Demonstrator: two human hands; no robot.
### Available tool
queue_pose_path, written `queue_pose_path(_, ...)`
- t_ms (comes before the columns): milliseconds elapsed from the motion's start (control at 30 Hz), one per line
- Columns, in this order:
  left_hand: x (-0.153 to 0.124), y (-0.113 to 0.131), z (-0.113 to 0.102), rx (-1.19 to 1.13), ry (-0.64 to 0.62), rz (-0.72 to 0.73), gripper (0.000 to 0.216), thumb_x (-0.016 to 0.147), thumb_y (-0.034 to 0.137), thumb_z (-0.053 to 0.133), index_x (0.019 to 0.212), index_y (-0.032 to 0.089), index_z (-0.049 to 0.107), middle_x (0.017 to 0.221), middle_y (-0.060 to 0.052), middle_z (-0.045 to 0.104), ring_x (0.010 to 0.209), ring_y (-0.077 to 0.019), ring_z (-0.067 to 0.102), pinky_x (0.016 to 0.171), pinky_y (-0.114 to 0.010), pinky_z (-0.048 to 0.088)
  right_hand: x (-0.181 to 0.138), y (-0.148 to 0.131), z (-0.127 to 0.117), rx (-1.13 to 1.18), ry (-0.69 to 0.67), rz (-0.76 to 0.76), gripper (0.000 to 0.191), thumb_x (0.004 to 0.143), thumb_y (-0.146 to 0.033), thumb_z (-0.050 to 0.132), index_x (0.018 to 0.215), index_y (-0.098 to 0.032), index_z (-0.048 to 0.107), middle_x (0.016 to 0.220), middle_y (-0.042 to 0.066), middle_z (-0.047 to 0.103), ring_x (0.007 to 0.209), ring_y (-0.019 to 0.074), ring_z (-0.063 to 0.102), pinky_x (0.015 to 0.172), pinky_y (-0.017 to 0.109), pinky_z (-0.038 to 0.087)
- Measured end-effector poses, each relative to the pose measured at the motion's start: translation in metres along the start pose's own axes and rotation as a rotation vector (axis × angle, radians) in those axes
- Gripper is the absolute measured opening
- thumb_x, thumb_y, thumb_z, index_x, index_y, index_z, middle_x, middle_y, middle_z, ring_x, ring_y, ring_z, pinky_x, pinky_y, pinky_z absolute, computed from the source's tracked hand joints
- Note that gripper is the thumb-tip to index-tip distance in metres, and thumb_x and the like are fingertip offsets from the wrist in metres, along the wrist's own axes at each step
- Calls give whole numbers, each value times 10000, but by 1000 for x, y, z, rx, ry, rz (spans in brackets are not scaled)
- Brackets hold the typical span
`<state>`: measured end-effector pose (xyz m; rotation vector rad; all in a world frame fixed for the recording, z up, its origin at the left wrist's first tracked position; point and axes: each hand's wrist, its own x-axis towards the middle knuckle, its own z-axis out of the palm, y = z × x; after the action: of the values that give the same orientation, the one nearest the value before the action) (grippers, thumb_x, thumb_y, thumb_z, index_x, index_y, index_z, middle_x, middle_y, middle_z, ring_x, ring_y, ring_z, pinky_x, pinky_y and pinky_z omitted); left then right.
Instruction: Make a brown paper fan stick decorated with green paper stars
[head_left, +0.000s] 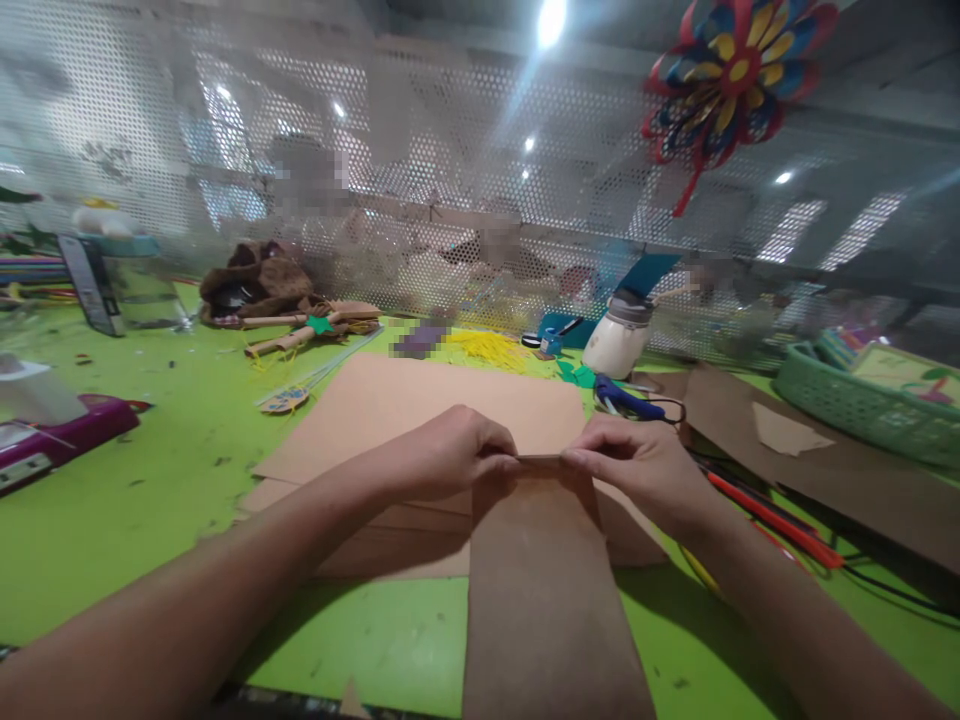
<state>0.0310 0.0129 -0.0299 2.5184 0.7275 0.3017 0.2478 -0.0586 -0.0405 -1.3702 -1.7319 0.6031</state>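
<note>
A long strip of brown kraft paper (547, 600) runs from the near table edge up to both hands, its far end folded over into a narrow edge. My left hand (457, 450) pinches the left corner of that fold between thumb and fingers. At the right corner, my right hand (637, 460) pinches the same fold. Beneath and beyond the hands lies a stack of lighter brown paper sheets (405, 400), spread slightly unevenly on the green table (150, 540).
Behind the stack stand a white jar (616, 340), blue-handled scissors (630, 398) and yellow paper shreds (491, 350). Rolled paper sticks (300, 330) lie back left. On the right are a green basket (832, 405), brown cardboard (847, 470) and an orange-handled tool (780, 520); a purple power strip (90, 435) lies left.
</note>
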Motion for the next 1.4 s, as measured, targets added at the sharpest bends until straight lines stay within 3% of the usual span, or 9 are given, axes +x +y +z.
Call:
queue_pose_path(233,3,-12,-6,-258,-78,-111,205,776,283,580,805,134,718,657,-12,672,583,-101,545,553,-187,384,2,5,-4,38,-54,28,185,709,-307,648,623,-145,673,653,40,607,650,170,522,614,291,390)
queue_pose_path(467,2,-22,-9,-359,-128,-111,217,758,335,621,777,139,710,616,-5,650,571,-95,539,553,-184,391,4,7,-5,86,-92,105,207,696,-329,660,598,-147,652,615,14,572,620,148,490,603,274,373)
queue_pose_path(633,0,-20,-12,-457,-238,-107,321,814,422,552,781,140,701,658,-28,671,562,-97,526,518,-190,372,6,15,-4,98,-68,121,216,696,-342,666,613,-143,659,605,10,568,606,139,480,591,268,364)
queue_pose_path(867,1,-21,-10,-528,-198,-195,293,762,415,623,711,133,683,585,-18,660,529,-96,513,520,-208,347,5,18,-4,87,-59,93,229,691,-351,676,599,-142,658,607,16,575,605,142,491,585,269,379)
queue_pose_path(1100,-2,-16,-9,-667,-275,-221,377,819,471,539,723,130,666,544,-24,640,546,-105,567,498,-210,278,6,19,-6,72,-41,46,216,709,-351,674,636,-148,678,639,25,602,630,152,516,593,271,399)
queue_pose_path(1400,-1,-16,-5,-693,-212,-279,318,761,409,632,598,137,612,453,6,617,459,-82,502,486,-227,219,5,15,-3,77,-55,60,227,712,-351,669,623,-142,668,642,27,594,636,154,518,601,271,400)
